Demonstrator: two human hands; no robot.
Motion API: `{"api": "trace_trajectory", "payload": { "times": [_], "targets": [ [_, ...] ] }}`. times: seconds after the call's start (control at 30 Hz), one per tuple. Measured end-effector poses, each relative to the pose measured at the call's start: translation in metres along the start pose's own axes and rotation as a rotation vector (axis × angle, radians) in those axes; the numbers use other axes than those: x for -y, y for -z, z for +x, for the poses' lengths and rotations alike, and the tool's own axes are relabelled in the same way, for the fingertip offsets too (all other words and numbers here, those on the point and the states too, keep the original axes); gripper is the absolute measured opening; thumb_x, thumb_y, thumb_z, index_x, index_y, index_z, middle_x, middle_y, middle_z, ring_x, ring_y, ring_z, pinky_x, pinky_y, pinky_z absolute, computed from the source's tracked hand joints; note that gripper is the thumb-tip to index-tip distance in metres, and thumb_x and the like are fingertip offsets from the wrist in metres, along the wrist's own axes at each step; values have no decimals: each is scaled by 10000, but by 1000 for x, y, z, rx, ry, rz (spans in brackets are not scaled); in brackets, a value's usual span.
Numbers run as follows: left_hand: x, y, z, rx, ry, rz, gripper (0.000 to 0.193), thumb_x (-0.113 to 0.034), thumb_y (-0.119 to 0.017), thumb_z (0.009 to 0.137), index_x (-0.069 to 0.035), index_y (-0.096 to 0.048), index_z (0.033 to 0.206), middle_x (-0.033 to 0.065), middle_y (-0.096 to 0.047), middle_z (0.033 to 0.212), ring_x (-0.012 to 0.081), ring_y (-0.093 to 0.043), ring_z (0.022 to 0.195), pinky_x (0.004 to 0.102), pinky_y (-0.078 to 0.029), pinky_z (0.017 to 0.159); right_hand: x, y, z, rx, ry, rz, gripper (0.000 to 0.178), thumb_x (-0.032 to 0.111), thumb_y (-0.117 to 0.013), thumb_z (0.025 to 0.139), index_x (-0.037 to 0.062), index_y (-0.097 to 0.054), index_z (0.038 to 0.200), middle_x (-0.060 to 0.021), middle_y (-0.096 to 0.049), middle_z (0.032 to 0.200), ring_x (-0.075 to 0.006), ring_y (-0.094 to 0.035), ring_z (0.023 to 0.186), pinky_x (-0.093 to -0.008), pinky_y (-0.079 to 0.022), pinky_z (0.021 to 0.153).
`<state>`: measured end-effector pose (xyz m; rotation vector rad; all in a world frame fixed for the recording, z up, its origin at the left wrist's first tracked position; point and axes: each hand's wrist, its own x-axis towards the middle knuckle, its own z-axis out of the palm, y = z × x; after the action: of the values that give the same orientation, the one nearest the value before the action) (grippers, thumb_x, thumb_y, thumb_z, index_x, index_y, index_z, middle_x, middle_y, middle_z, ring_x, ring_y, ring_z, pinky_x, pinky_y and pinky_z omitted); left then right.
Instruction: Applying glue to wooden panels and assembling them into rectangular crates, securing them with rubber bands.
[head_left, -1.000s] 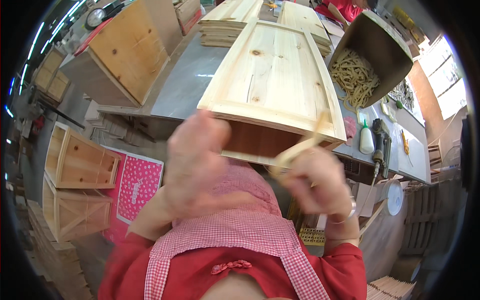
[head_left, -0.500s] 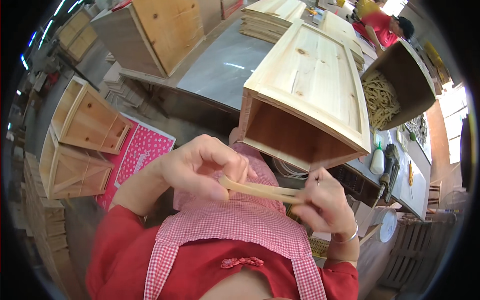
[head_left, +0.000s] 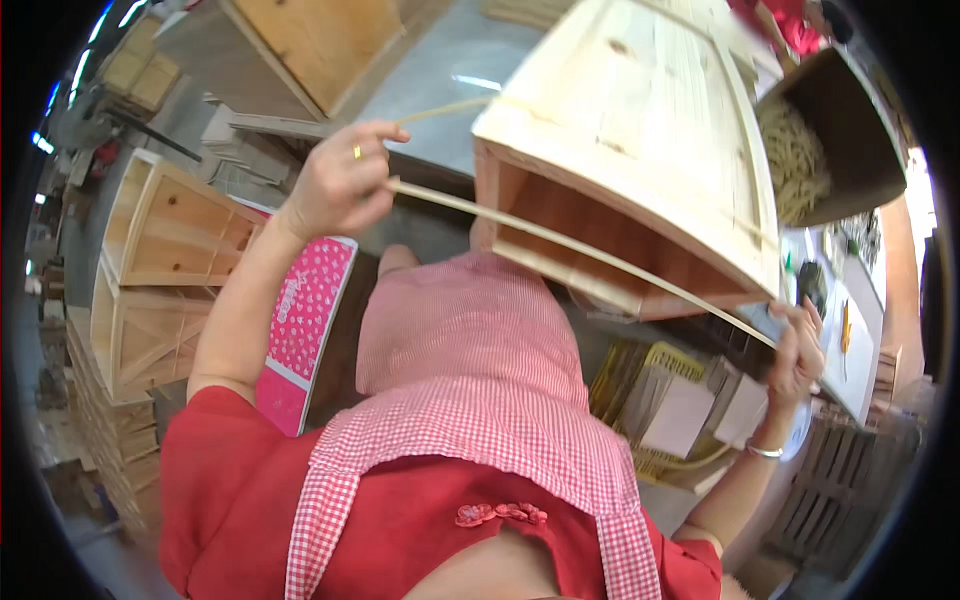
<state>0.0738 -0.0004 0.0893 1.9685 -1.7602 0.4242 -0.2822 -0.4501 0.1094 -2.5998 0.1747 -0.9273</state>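
1. Band (head_left: pixel 500 218), pale tan and narrow, is pulled taut between both hands; its lower strand slants across the front of the wooden box (head_left: pixel 640 90), left end higher than right.
2. Left hand (head_left: pixel 345 180), with a yellow ring, has its fingers closed on the band. A second strand leaves the fingertips and reaches the box's upper left edge.
3. Right hand (head_left: pixel 797 355) is just beside the box's lower right corner, thumb and fingers bent, and I read it as pinching the band's other end. Blur hides the exact finger contact from me.
4. I have the box tilted in view, its open end toward the wearer, panelled face up. A short strand shows near that face's right edge; I cannot tell whether the loop runs around the box.
5. Right of the box I log a brown carton (head_left: pixel 862 130) lying open, a heap of similar bands (head_left: pixel 793 165) in its mouth.
6. Far right, a yellow tool (head_left: pixel 846 328) lies on the worktop.
7. Lower left, I note stacked wooden cases (head_left: pixel 190 225) and a pink patterned panel (head_left: pixel 310 300) near the left forearm.
8. Upper right, a co-worker's red sleeve (head_left: pixel 795 25).
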Motion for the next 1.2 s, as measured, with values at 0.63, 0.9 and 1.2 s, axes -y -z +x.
{"api": "trace_trajectory", "payload": {
  "times": [0.63, 0.9, 1.2],
  "targets": [
    [-56, -68, -131, 527, 932, -403, 96, 24, -641, 869, 24, -694, 949, 139, -693, 882, 238, -682, 868, 347, -543, 735, -25, -105, -113, 506, -127, -48, 151, 127, -733, 785, -6, -671, 748, -160, -681, 1044, -365, -622, 967, -469, -471, 889],
    [-113, -78, -46, 611, 815, -859, 93, -60, -653, 940, 20, -693, 967, 15, -680, 871, 89, -613, 819, 257, -522, 729, 58, -131, -107, 648, -300, 462, 274, 141, -752, 828, -20, -669, 1034, -199, -663, 998, -361, -654, 810, -397, -545, 745],
    [-182, -166, 70, 563, 472, -1883, 168, -99, -649, 956, 7, -662, 1085, 69, -663, 1101, 133, -620, 1023, 270, -503, 881, 110, -168, -111, 355, -487, 926, 272, 109, -753, 808, 8, -675, 1048, -164, -679, 1019, -260, -657, 781, -357, -539, 719]
  ]
}}
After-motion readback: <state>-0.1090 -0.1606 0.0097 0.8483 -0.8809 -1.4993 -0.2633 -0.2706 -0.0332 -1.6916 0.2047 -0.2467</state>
